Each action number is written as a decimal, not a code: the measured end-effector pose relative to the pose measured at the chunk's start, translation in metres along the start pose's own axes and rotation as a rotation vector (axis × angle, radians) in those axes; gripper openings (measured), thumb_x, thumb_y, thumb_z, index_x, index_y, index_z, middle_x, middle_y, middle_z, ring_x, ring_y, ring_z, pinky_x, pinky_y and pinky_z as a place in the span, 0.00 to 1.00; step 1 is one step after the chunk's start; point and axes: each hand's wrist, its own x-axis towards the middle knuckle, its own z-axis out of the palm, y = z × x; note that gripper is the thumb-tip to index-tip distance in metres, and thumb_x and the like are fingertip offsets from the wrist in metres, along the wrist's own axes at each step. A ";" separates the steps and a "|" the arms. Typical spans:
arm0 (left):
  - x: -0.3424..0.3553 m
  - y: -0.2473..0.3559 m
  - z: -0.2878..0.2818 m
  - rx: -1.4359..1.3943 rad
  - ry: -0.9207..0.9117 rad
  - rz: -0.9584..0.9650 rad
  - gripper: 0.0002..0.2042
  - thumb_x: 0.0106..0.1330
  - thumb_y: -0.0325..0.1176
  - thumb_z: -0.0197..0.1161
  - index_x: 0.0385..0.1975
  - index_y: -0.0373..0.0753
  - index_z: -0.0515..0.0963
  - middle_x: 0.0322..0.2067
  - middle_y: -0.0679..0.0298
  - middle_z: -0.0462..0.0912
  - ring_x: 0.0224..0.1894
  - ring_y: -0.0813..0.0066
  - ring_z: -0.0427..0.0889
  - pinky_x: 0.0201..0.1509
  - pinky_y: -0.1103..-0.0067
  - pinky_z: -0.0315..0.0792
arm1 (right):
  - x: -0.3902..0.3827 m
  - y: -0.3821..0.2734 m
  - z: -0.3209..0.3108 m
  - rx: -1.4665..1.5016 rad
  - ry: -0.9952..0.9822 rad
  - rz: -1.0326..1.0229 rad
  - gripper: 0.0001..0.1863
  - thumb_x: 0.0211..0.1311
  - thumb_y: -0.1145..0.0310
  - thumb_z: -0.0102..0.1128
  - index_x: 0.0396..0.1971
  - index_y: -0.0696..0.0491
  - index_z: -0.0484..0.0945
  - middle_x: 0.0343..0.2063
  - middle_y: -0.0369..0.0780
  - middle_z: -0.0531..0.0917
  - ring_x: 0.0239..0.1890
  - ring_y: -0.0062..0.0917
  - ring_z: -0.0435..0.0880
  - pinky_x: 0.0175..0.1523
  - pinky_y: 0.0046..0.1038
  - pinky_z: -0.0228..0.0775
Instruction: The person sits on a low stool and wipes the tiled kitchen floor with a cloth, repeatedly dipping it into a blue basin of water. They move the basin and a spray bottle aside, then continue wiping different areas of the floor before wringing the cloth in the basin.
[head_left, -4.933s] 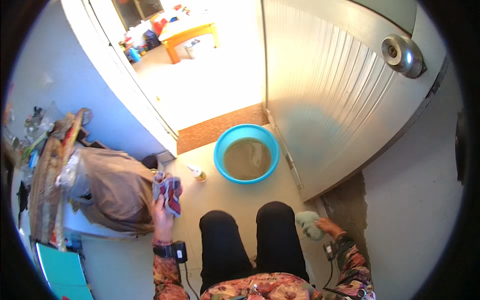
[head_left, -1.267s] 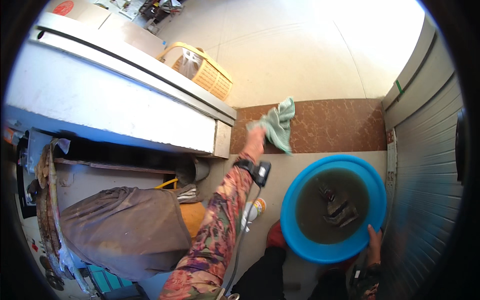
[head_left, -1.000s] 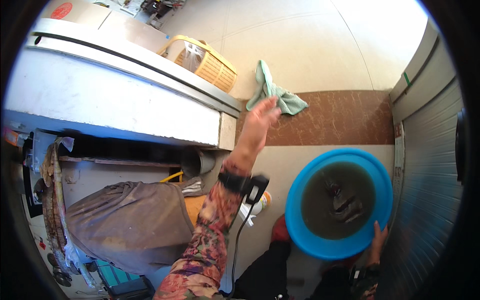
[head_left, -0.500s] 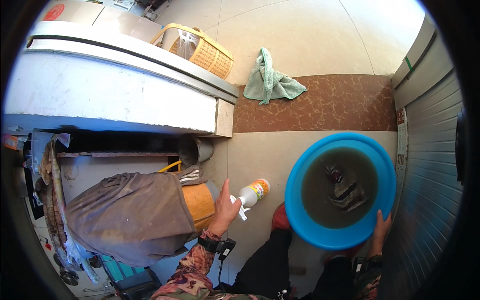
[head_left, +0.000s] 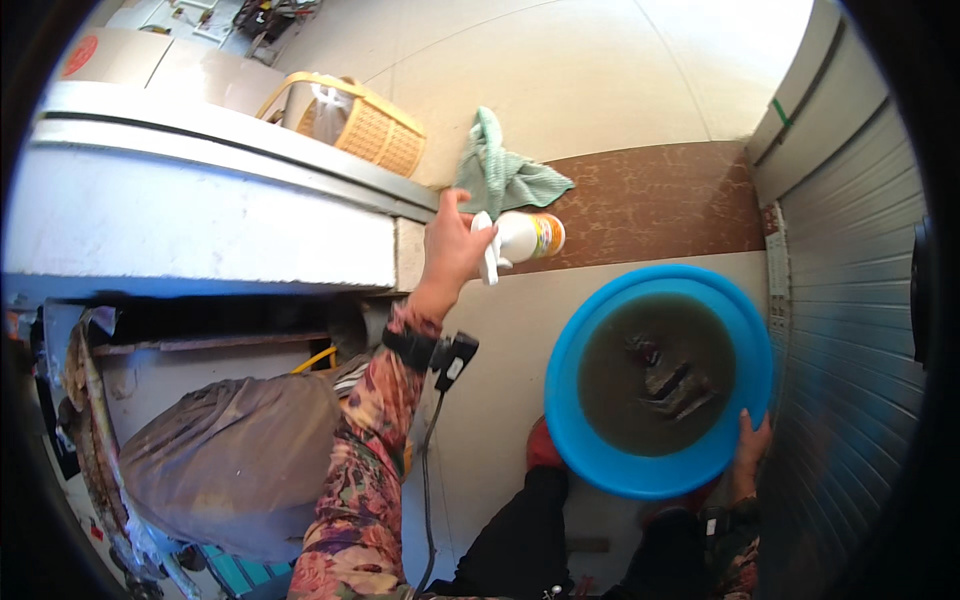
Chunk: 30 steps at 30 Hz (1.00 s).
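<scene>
My left hand (head_left: 455,248) is stretched out ahead and closed on the white trigger head of a spray bottle (head_left: 520,236) with an orange-and-yellow label. The bottle lies sideways in the air or on the brown floor strip; I cannot tell which. Just beyond it is a crumpled pale green cloth (head_left: 515,182). My right hand (head_left: 750,446) grips the near right rim of a blue basin (head_left: 572,425). Murky grey-brown water fills the basin, with a dark cloth (head_left: 672,385) partly under the surface.
A yellow woven basket (head_left: 385,135) with a plastic bag stands beyond the white ledge (head_left: 210,210). At left, a grey-brown cloth (head_left: 235,455) covers a bulky object. Grey ribbed metal panels (head_left: 850,300) rise at right. My red shoe (head_left: 543,445) is close to the basin.
My left hand has carried the spray bottle forward, from beside the covered object to near the green cloth. My right hand stays on the basin rim. The whole view has shifted slightly.
</scene>
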 end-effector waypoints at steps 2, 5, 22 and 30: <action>0.035 0.021 0.021 0.087 -0.020 0.051 0.23 0.48 0.32 0.68 0.45 0.37 0.70 0.30 0.49 0.83 0.36 0.51 0.84 0.41 0.65 0.76 | -0.001 -0.003 0.000 0.038 -0.012 -0.028 0.19 0.65 0.66 0.60 0.51 0.62 0.73 0.40 0.40 0.81 0.39 0.25 0.77 0.48 0.30 0.70; 0.070 0.054 0.051 0.225 -0.013 0.122 0.21 0.49 0.32 0.67 0.44 0.36 0.70 0.32 0.47 0.83 0.39 0.49 0.83 0.42 0.63 0.76 | 0.000 -0.005 0.002 0.075 -0.027 -0.001 0.18 0.65 0.67 0.59 0.50 0.61 0.74 0.38 0.39 0.80 0.38 0.23 0.77 0.48 0.28 0.70; 0.107 0.096 0.122 0.164 -0.018 0.085 0.29 0.57 0.47 0.68 0.53 0.35 0.71 0.45 0.48 0.81 0.50 0.50 0.79 0.51 0.65 0.73 | -0.004 -0.017 0.006 0.100 -0.032 -0.039 0.17 0.64 0.65 0.60 0.48 0.59 0.75 0.32 0.37 0.79 0.33 0.21 0.75 0.43 0.28 0.70; -0.074 -0.019 0.117 -0.033 -0.376 -0.058 0.18 0.67 0.43 0.58 0.44 0.32 0.78 0.42 0.47 0.81 0.46 0.51 0.79 0.50 0.66 0.72 | -0.005 -0.024 0.007 0.099 -0.022 -0.029 0.16 0.62 0.67 0.61 0.47 0.60 0.75 0.32 0.37 0.80 0.33 0.20 0.75 0.42 0.28 0.70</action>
